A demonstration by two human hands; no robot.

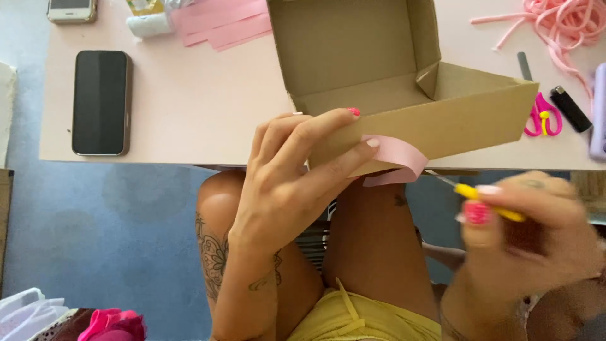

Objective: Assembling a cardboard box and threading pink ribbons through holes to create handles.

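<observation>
the left hand [284, 183] clamps the near wall of an open cardboard box [379, 95], thumb pinning a pink ribbon loop [398, 161] against it. just right of the ribbon, the blurred right hand [524, 221] grips a yellow-handled tool [486, 201].

A black phone [101, 102] is lying on the pink table [189, 113], well left of the hands. Pink scissors [543, 117] and a black lighter [570, 108] are resting above the right one.
</observation>
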